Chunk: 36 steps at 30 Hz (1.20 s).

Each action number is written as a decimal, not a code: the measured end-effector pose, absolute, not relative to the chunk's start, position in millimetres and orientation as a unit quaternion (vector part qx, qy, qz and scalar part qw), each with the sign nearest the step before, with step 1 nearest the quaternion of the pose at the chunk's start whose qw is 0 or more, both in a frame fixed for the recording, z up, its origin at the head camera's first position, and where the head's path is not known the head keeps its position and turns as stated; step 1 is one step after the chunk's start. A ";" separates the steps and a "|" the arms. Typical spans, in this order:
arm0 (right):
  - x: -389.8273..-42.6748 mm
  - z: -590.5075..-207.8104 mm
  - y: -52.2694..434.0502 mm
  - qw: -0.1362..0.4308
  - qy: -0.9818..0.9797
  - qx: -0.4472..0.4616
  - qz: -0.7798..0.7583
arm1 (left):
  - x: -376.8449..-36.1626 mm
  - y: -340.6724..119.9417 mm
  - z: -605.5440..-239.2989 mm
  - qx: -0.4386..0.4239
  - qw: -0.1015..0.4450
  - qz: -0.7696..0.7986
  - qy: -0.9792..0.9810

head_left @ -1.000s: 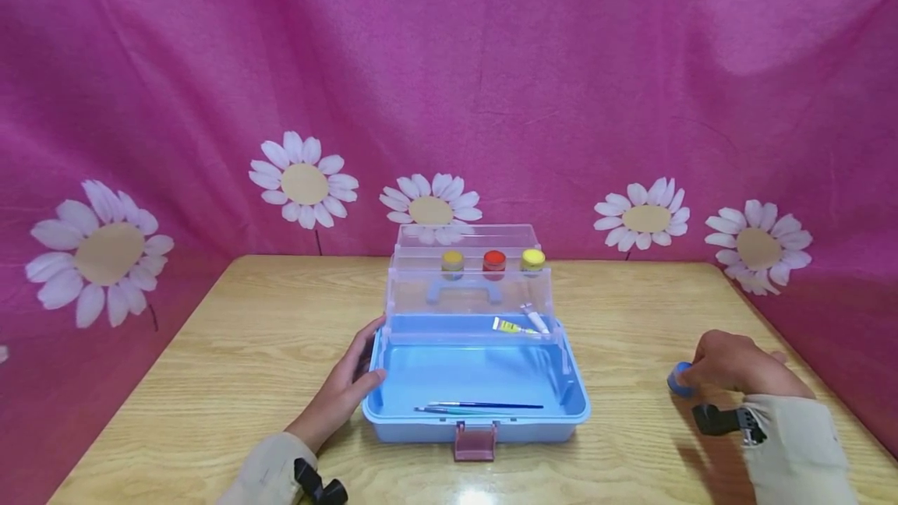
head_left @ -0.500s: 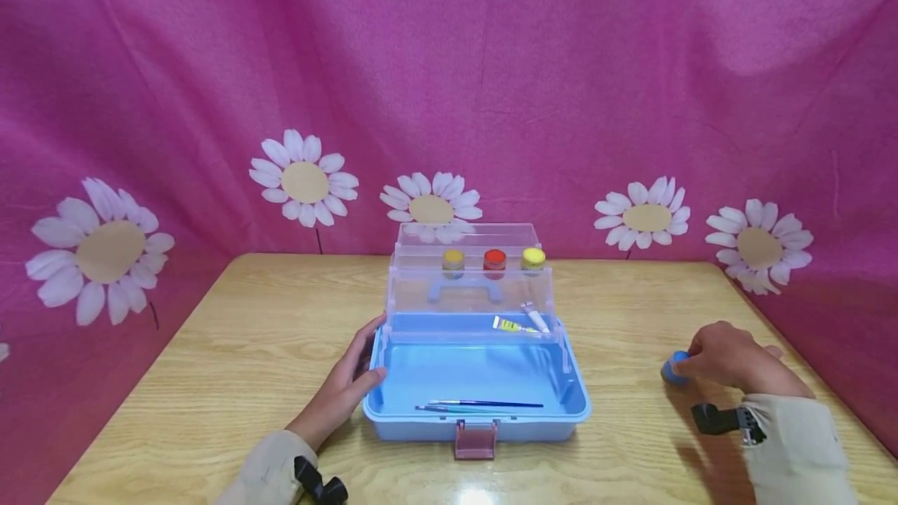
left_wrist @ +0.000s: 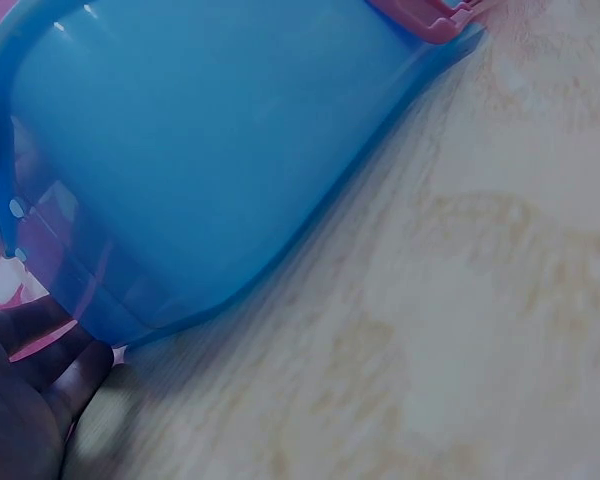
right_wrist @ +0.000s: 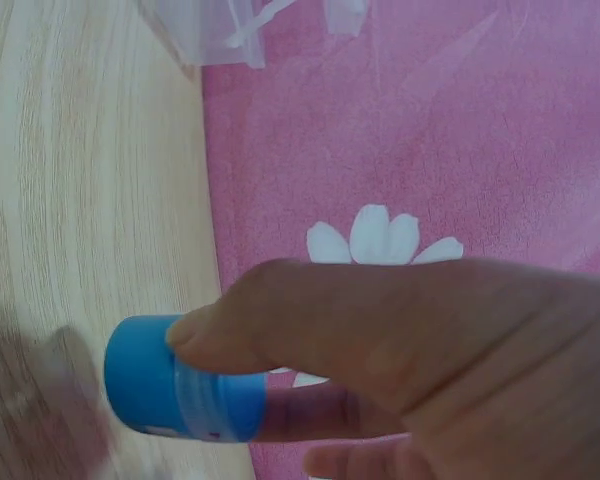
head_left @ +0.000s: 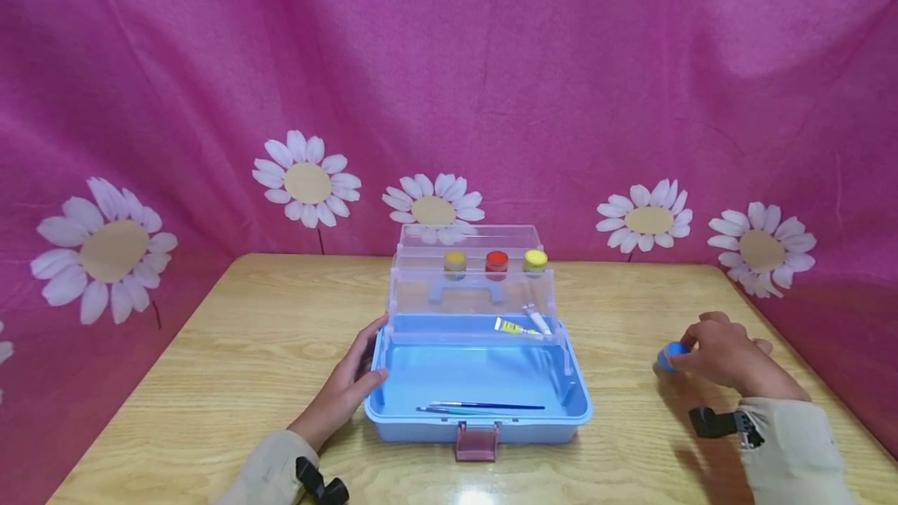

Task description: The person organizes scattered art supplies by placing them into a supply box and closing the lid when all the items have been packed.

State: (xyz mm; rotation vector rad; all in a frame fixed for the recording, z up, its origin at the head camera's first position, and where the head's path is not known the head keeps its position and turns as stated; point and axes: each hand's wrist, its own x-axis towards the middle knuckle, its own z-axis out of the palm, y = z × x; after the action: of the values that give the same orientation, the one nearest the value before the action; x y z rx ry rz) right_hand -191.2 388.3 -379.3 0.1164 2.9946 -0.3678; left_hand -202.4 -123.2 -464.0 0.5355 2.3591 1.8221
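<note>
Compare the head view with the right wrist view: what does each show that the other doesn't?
Only the head view: the left hand holding the blue box base, the brushes in it, the red pot, yellow pot, ochre pot and paint tubes.

Only the right wrist view: small marks on the side of the blue jar, too small to read.

Both: the right hand pinching that jar, the wooden table, the pink cloth with white flowers, and at least part of the clear trays.

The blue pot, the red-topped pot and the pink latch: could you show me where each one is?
Blue pot [right_wrist: 187, 392]: right wrist view, middle of its side.
Red-topped pot [head_left: 496, 259]: head view, its red top.
Pink latch [head_left: 476, 443]: head view, middle of its flap.
</note>
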 end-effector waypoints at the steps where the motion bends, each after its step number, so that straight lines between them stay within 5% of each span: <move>1: -191.3 -380.2 387.8 0.055 0.990 0.036 -0.125 | -202.1 -123.3 -464.0 0.177 0.057 0.601 0.778; 36: -198.6 -386.1 364.1 -0.098 0.984 -0.018 -0.149 | -203.2 -124.5 -466.6 0.175 0.054 0.599 0.779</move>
State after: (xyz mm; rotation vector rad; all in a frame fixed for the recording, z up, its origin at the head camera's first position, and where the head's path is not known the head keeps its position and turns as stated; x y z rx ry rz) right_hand -198.6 364.1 -386.1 -0.0620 3.2999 -0.4989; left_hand -203.2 -124.5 -466.6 0.5308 2.3674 1.8212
